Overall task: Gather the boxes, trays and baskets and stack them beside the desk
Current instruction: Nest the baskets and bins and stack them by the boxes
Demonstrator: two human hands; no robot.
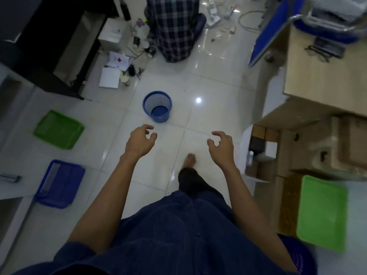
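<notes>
A blue mesh basket (157, 106) stands upright on the white tiled floor ahead of me. My left hand (140, 141) and my right hand (220, 146) hover in front of me, below the basket, fingers loosely curled and holding nothing. On the floor at the left lie a green tray (58, 129) and a blue tray (59, 183). At the right, beside the wooden desk (321, 84), another green tray (321, 213) rests on cardboard boxes (264, 171), and a blue basket (297, 255) shows at the lower right edge.
A person in a checked shirt (174, 28) sits on the floor at the back, with papers, cups and small items (123, 62) scattered to their left. A black cabinet (45, 46) stands at the upper left. My bare foot (189, 160) is on the tiles.
</notes>
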